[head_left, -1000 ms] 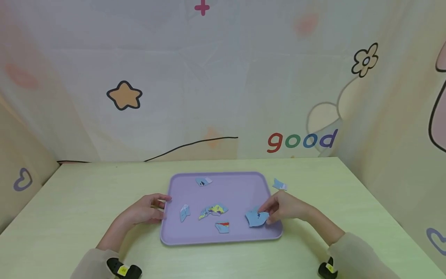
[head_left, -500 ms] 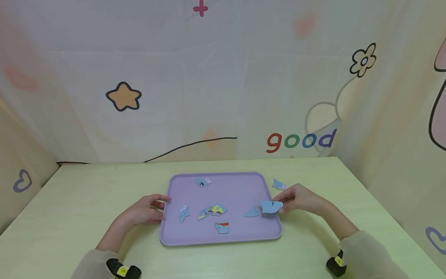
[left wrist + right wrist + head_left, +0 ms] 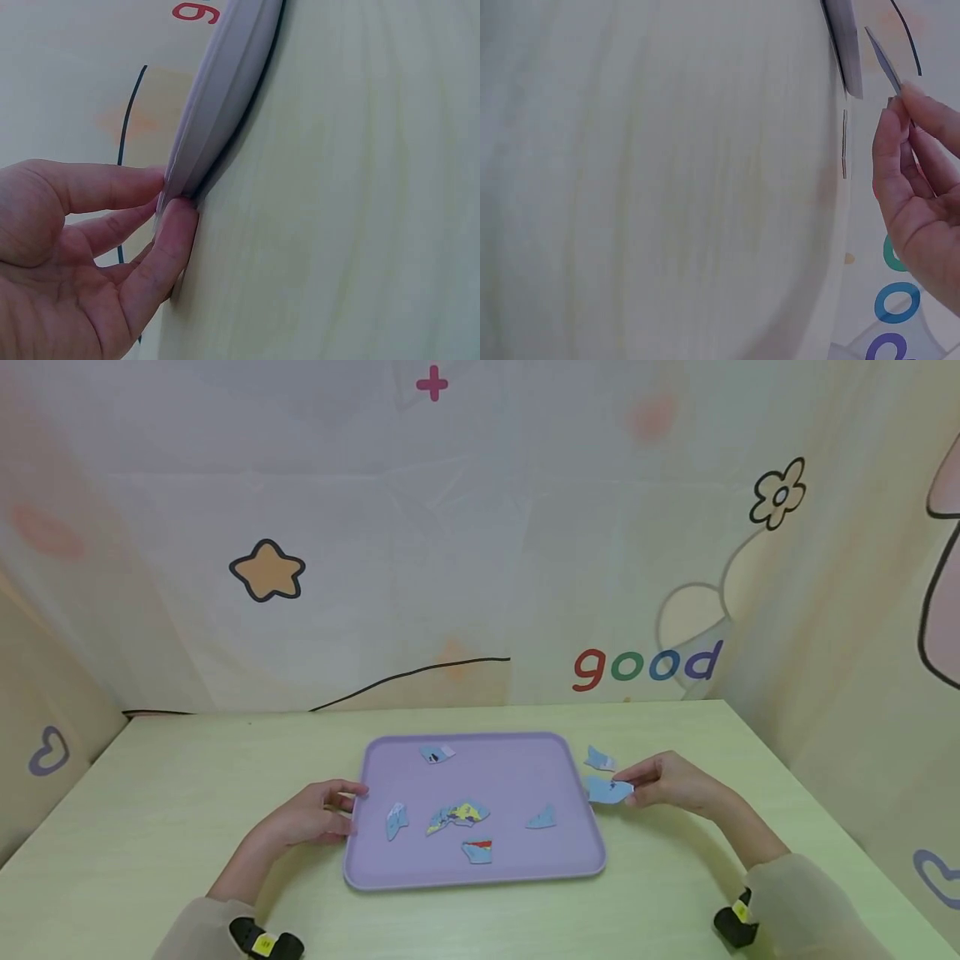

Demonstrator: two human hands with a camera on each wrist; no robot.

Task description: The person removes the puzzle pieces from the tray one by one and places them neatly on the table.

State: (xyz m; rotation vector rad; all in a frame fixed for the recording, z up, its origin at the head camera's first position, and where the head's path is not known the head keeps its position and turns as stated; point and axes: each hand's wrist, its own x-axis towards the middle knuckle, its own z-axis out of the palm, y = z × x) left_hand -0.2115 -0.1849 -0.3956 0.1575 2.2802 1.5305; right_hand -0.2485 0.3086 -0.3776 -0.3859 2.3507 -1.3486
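Observation:
Between the right hand's (image 3: 675, 783) thumb and fingers is a pale blue puzzle piece (image 3: 606, 790) with a small dark mark. It is held over the tray's right rim. The right wrist view shows this piece (image 3: 883, 58) edge-on, raised above the table. My left hand (image 3: 318, 810) holds the left rim of the lilac tray (image 3: 517, 768). In the left wrist view, index finger and thumb tips touch the tray's side (image 3: 217, 105). On the tray lie a yellow-and-blue piece (image 3: 459, 814), a red-edged piece (image 3: 477, 852), and plain blue piece (image 3: 542, 817).
Two further pieces lie on the tray, one at the back (image 3: 437, 753) and one at the left (image 3: 396, 821). A loose piece (image 3: 600, 758) lies on the table (image 3: 187, 793) just beyond the tray's right edge, close to my right fingers.
My right hand has carried the blue piece right and back, from the tray's right part to its rim. A plain blue piece beneath it came into sight. My left hand stayed still.

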